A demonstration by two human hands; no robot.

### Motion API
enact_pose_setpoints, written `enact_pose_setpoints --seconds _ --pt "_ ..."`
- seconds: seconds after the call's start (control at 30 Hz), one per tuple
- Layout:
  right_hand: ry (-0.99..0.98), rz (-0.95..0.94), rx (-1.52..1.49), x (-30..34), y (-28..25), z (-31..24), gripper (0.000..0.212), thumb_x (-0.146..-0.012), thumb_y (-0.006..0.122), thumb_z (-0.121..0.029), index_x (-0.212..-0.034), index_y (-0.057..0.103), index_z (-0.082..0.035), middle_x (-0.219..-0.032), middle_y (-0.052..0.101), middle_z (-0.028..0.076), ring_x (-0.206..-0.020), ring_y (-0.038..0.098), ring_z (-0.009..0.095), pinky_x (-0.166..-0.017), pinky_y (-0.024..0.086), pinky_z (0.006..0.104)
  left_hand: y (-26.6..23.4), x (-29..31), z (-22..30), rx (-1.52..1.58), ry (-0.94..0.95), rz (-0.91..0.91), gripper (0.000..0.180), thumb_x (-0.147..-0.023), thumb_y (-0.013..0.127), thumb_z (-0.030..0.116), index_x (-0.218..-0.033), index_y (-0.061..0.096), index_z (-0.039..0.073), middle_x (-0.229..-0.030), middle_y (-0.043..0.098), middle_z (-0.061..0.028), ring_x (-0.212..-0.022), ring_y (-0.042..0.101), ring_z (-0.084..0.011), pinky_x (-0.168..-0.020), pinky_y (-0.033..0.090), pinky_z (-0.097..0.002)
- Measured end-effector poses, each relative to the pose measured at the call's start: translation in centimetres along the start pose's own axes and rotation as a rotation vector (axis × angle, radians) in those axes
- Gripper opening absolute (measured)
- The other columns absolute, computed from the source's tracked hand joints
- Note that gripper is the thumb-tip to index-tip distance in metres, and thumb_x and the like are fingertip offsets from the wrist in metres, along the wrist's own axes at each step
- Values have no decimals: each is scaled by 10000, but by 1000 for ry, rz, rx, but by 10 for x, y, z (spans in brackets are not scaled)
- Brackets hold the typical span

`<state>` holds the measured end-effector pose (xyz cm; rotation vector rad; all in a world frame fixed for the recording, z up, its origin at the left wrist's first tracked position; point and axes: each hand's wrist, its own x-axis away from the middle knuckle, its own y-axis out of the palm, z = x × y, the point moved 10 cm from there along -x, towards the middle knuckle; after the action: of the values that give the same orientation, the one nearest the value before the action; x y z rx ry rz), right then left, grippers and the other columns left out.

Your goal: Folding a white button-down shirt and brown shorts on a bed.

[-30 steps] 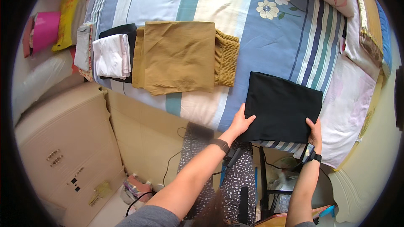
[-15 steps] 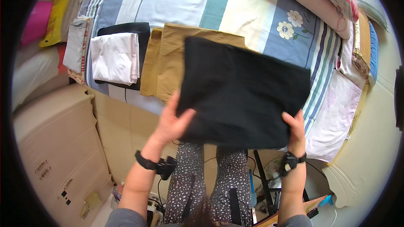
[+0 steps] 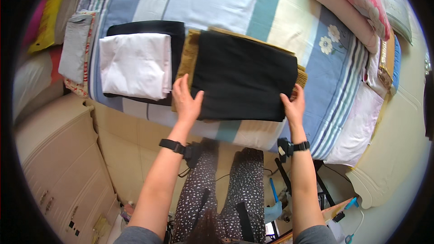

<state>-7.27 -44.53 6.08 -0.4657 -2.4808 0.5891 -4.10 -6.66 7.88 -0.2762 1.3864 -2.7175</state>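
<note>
A folded black garment [image 3: 246, 77] lies flat on top of a folded brown garment [image 3: 189, 58], whose edges show at its left, right and far sides. My left hand [image 3: 186, 101] rests at the near left edge of the black cloth. Its fingers are spread over the brown cloth and its thumb is by the black edge. My right hand [image 3: 294, 106] is at the right edge, thumb on the black cloth and fingers apart on the brown side. Just to the left lies a folded white garment [image 3: 135, 65] on another black folded cloth [image 3: 177, 40].
The bed has a blue, white and teal striped sheet [image 3: 212, 0]. A folded grey cloth [image 3: 74, 47] sits at its left edge. Pink bedding [image 3: 348, 13] is heaped at the far right. A pale cabinet [image 3: 54, 144] stands at the lower left.
The black garment has gone from being held up in both hands to lying on the brown one, farther from me. My hands have loosened at its edges, and the view has shifted.
</note>
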Motion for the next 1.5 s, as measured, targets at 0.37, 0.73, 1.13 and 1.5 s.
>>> enact_pose_setpoints --seconds 0.37,0.73,1.13,1.5 --pt "264 -249 -309 -24 -13 62 469 -780 672 -210 -1154 472 -10 -1020 571 50 -915 543 140 -821 426 280 10 -48 -49 132 -320 -147 699 -661 766 224 -1194 398 -36 -1031 577 -200 -966 564 -296 -852 443 -348" --pt "318 -550 -539 -31 4 58 595 -737 700 -270 -1210 439 -21 -1109 558 47 -973 550 166 -839 442 319 49 -40 -56 574 -505 -559 613 -646 772 158 -1147 476 -32 -1096 579 -137 -993 560 -208 -871 442 -298" --pt "233 -199 -259 2 -23 10 578 -601 646 69 -1148 475 -7 -1030 562 52 -926 532 168 -834 421 282 35 1 60 812 -310 -570 501 -735 625 -6 -1203 445 -7 -1132 550 -87 -1039 512 -173 -905 408 -306" --pt "60 -316 -408 43 17 -142 654 -586 649 15 -1205 440 16 -1109 541 71 -994 522 183 -875 406 278 -127 -63 41 1076 -189 -614 652 -739 670 47 -1302 344 3 -1230 489 -93 -1107 475 -188 -957 374 -327"
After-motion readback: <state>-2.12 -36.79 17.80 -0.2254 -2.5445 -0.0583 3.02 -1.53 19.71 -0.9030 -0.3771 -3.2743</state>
